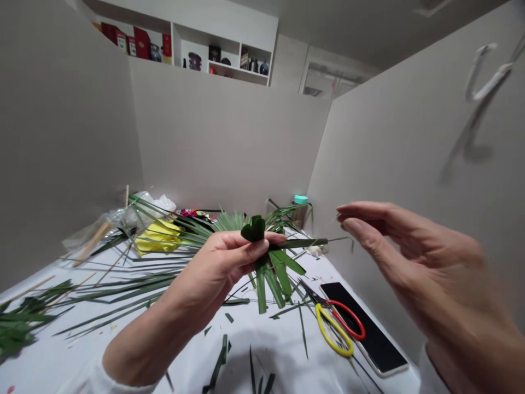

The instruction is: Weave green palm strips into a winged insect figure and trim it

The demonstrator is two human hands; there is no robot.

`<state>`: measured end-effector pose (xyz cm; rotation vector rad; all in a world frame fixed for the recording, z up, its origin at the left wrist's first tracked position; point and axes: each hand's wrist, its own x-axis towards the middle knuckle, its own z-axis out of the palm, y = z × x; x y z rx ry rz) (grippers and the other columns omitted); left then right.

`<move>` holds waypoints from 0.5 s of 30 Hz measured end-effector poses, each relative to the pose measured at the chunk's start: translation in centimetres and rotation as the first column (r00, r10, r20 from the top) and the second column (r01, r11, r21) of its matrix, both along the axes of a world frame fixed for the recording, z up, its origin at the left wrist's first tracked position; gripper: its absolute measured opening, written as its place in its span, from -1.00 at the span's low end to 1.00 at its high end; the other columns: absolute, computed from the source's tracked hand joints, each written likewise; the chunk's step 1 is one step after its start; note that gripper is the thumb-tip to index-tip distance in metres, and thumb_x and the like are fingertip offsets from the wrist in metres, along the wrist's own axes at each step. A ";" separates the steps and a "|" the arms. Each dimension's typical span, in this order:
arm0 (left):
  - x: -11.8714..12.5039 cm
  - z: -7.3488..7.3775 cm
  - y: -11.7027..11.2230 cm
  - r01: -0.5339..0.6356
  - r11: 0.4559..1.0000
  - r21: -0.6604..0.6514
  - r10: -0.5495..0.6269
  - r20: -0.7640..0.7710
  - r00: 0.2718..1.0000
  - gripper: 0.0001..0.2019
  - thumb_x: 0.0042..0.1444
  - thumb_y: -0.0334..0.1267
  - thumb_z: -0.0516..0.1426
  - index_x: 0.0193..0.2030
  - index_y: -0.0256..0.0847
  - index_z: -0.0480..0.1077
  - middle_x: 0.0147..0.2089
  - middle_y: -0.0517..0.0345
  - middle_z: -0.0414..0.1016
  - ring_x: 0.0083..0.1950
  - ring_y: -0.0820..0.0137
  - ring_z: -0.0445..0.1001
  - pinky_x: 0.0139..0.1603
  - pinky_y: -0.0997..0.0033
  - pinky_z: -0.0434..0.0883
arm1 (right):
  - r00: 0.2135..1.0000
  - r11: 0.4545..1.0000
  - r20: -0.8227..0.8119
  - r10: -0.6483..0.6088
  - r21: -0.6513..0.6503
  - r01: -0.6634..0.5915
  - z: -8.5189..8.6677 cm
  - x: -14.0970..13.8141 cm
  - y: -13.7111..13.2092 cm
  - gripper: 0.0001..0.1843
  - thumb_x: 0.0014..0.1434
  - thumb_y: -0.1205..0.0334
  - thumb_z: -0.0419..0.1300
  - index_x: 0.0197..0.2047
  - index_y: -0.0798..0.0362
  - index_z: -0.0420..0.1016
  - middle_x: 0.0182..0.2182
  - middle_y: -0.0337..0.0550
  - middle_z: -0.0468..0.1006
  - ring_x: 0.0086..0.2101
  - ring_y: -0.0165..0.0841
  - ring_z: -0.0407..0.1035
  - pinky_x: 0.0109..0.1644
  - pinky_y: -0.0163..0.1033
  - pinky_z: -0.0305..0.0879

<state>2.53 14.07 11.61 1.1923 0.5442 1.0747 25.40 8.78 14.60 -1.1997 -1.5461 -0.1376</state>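
My left fingers [255, 251] are pinching a folded green leaf piece [254, 230] above the worktop [246, 334], the thumb covering part of it; my right fingers [363, 230] are curving slightly apart to its right, visibly gripping nothing. Leaf strips [151, 282] are spreading behind, partly hidden by my left forearm [164, 323]. Scissors [322, 300] are overlapping a phone [379, 345]; a yellow bundle [158, 236] is lying farther left.

Leaf strips [261, 287] look smooth, faintly glossy; near right, scissors [335, 324] have plastic handles, the phone [375, 334] a glossy screen; the far-left bag [129, 218] is crinkled plastic.
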 end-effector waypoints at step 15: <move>1.1 -0.6 -0.2 0.119 0.992 -0.040 -0.123 -0.131 0.984 -0.79 0.09 -0.12 0.37 -0.50 -0.12 0.69 -0.24 -0.03 0.77 -0.16 0.19 0.61 -0.04 0.27 0.46 | 0.972 0.971 -0.039 0.232 -0.054 -0.234 -0.8 -3.3 0.1 -0.80 0.34 0.31 0.25 -0.01 -0.16 0.52 -0.23 -0.48 0.66 -0.29 -0.54 0.56 -0.17 -0.44 0.47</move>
